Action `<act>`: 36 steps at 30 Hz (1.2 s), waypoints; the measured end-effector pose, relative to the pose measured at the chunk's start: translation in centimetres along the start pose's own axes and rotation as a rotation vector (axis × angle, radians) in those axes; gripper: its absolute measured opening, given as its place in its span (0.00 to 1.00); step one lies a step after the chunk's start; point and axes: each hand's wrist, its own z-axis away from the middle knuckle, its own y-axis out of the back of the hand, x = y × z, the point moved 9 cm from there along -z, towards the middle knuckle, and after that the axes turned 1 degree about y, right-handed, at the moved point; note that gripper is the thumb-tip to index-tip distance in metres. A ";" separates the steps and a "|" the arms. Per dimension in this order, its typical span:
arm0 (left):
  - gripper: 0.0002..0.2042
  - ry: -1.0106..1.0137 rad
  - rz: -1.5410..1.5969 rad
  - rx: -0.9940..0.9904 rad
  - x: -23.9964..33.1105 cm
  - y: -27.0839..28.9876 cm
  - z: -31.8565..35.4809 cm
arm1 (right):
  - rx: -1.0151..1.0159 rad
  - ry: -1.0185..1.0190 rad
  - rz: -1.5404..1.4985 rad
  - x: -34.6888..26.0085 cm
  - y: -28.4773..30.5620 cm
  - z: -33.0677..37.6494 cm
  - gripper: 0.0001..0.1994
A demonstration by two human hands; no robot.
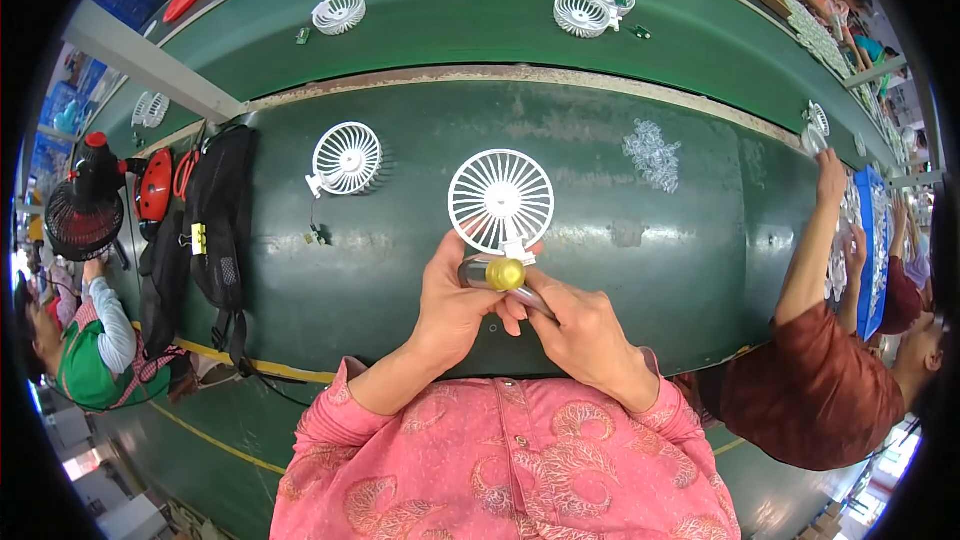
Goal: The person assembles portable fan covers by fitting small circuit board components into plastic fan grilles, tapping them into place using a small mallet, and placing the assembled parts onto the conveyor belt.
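Observation:
A white round fan grille (501, 202) with radial slats is held up over the middle of the bench, its small neck towards me. My left hand (446, 302) is closed round the lower left of the grille by the neck. My right hand (585, 328) grips the metal handle of a small hammer (506, 274). The hammer's yellow round face and grey metal head lie across just below the neck, close to the left thumb. The head hides part of the left fingers. A second white fan grille (348, 158) with a wired green circuit board (318, 235) rests to the left.
Small clear plastic parts (652, 155) are heaped right of centre. A black bag (217, 220) and a black desk fan (86, 205) are at the left. Beyond the bench, a green conveyor belt (450, 32) carries more white grilles (582, 14). Co-workers (835, 385) sit on both sides.

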 end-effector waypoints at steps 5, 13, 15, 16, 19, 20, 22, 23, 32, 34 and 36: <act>0.28 -0.035 -0.135 0.026 0.4 0.1 -0.3 | -0.003 0.068 0.128 -0.2 -0.2 0.0 0.21; 0.40 -0.194 -0.425 0.070 1.2 0.6 0.6 | 0.245 0.262 0.257 -2.5 2.5 -0.1 0.27; 0.41 -0.279 -0.761 0.015 1.8 0.2 1.4 | 0.212 0.270 0.267 -2.0 2.1 0.1 0.28; 0.41 -0.316 -0.685 0.022 1.9 0.0 1.5 | 0.178 0.279 0.274 -1.9 1.7 0.1 0.30; 0.41 -0.314 -0.483 0.046 1.9 -0.6 1.8 | 0.192 0.251 0.254 -1.8 1.5 0.6 0.29; 0.41 -0.313 -0.485 0.047 2.0 -0.3 1.9 | 0.207 0.229 0.244 -1.7 1.4 0.7 0.29; 0.43 -0.245 -0.688 -0.036 1.5 -0.4 1.7 | 0.209 0.224 0.217 -1.4 1.1 0.9 0.28; 0.43 -0.243 -0.689 -0.037 1.4 -0.6 1.7 | 0.210 0.220 0.190 -1.3 1.0 0.9 0.28; 0.39 -0.150 -0.719 0.046 0.7 -0.8 1.3 | 0.180 0.273 0.149 -1.6 1.5 1.1 0.21; 0.37 -0.769 -1.341 0.104 4.4 -3.4 2.3 | 0.047 0.122 0.028 -0.3 0.1 0.2 0.20; 0.38 -0.297 -0.677 0.265 3.0 -0.1 1.7 | 0.174 0.274 0.104 -1.2 0.6 -0.1 0.18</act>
